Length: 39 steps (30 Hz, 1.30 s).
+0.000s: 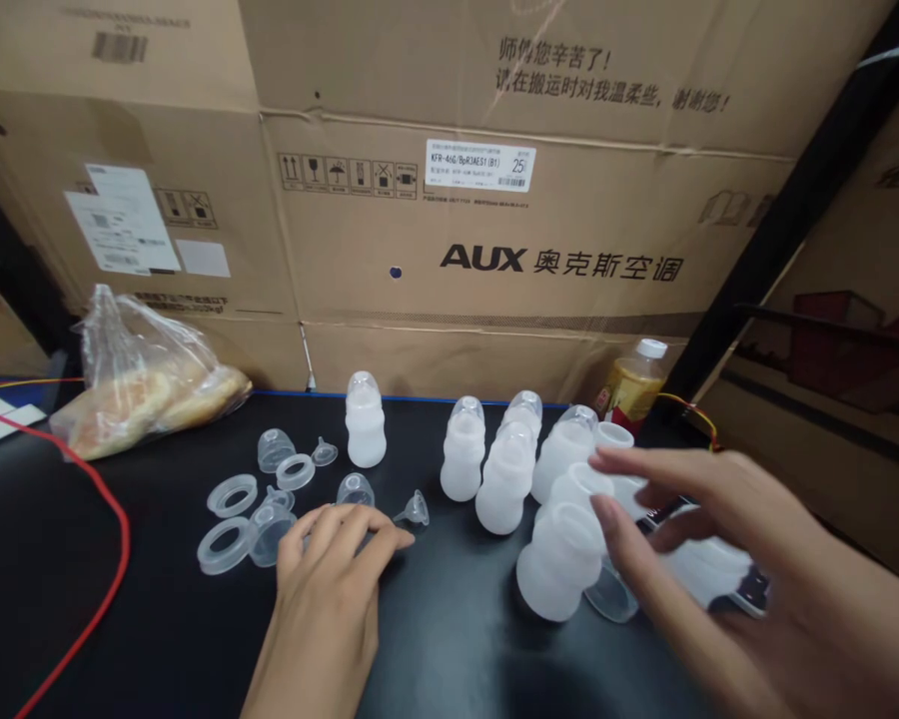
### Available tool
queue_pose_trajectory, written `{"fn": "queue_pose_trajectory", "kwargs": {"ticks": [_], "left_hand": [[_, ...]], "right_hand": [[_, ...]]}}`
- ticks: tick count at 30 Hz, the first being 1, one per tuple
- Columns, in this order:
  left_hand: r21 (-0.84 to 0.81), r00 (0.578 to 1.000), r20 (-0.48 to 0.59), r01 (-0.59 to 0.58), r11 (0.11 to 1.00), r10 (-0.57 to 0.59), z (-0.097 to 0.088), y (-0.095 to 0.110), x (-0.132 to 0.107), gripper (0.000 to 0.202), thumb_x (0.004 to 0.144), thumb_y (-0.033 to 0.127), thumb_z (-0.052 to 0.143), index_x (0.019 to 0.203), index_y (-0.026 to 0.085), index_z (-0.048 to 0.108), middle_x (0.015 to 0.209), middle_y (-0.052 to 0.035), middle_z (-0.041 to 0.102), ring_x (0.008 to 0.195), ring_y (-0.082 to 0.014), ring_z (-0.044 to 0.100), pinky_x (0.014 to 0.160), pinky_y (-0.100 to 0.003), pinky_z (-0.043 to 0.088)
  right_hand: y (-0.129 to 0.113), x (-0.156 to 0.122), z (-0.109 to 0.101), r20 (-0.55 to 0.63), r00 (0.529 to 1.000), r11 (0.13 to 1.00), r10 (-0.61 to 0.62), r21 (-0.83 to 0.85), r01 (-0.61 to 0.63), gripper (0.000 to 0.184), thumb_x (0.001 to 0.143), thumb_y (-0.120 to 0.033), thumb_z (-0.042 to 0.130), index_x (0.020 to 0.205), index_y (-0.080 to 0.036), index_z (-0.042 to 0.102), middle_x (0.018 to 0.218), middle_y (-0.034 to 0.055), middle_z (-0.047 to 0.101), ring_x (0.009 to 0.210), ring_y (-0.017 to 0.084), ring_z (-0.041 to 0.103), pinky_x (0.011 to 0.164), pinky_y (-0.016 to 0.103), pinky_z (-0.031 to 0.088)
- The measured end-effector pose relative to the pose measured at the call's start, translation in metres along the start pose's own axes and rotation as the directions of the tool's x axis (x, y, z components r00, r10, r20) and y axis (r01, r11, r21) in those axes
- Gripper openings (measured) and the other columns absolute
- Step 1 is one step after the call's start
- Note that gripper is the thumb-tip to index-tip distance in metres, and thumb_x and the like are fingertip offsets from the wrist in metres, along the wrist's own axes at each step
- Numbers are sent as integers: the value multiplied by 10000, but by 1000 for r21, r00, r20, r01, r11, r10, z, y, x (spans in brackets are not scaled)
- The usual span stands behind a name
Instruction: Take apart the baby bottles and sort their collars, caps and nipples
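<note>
Left hand (326, 599) held curled, grip unclear; silicone nipple (416, 510) just beside. Right hand (726, 559) spread wide, empty, over crowded frosted bottles (559, 561).

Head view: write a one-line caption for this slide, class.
The left hand and right hand among translucent baby bottles and ring collars on a black tabletop.

The head-worn camera looks forward and down, close above a black tabletop (449, 649).

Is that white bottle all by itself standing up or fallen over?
Standing up. The white baby bottle rests on its base on the black table, clear cap on top.
</note>
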State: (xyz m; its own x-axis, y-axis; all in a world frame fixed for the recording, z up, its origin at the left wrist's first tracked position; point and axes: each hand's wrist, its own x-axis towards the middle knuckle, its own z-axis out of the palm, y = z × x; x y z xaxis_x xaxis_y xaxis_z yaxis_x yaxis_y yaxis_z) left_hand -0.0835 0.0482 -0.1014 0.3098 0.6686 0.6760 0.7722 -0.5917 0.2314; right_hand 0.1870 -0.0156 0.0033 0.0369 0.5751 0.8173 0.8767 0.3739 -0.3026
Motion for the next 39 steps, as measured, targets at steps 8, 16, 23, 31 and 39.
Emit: {"fn": "queue_pose_trajectory", "kwargs": {"ticks": [8,16,23,31,39], "left_hand": [[-144,994,-48,-104,984,98,-3,13,6,276,1071,75,602,1154,322,691,1071,28,752,1123,-230,712,1260,-450,292],[-328,985,-33,-171,929,170,-9,16,6,115,1188,371,620,1144,310,708,1060,15,758,1143,-235,713,1237,-415,371],[-370,986,-15,-161,915,167,-14,18,6,456,1157,707,534,1106,306,744,1016,7,782,1135,-255,740,1236,-429,419],[-374,982,-92,-190,908,167,-20,25,8,442,1166,690,533,1123,304,744,1029,9,797,1099,-230,748,1142,-360,456],[-635,913,-247,102,766,-326,-7,23,1,360,1197,555,520,1234,343,808,1233,-44,854,1004,-277,833,975,-447,662]], "right_hand": [[36,54,24,195,980,997,-38,-52,49,160,1053,-378,699,1136,-279,792,1021,36,802,880,293,755,709,450,581],[33,63,44,398,917,999,11,-41,6,199,1011,-322,752,1185,-246,814,1083,51,807,975,339,794,800,548,642],[35,54,47,473,881,1000,3,11,-9,361,949,-265,894,1275,-313,748,1226,4,849,1084,310,827,933,522,674],[25,52,45,476,879,997,-27,76,-10,455,887,-129,962,1223,-310,714,1185,-21,861,1059,256,837,935,429,651],[6,31,6,440,849,894,-292,442,78,831,862,-342,1055,1508,-495,554,1320,-114,834,1118,123,845,983,171,651]]}}
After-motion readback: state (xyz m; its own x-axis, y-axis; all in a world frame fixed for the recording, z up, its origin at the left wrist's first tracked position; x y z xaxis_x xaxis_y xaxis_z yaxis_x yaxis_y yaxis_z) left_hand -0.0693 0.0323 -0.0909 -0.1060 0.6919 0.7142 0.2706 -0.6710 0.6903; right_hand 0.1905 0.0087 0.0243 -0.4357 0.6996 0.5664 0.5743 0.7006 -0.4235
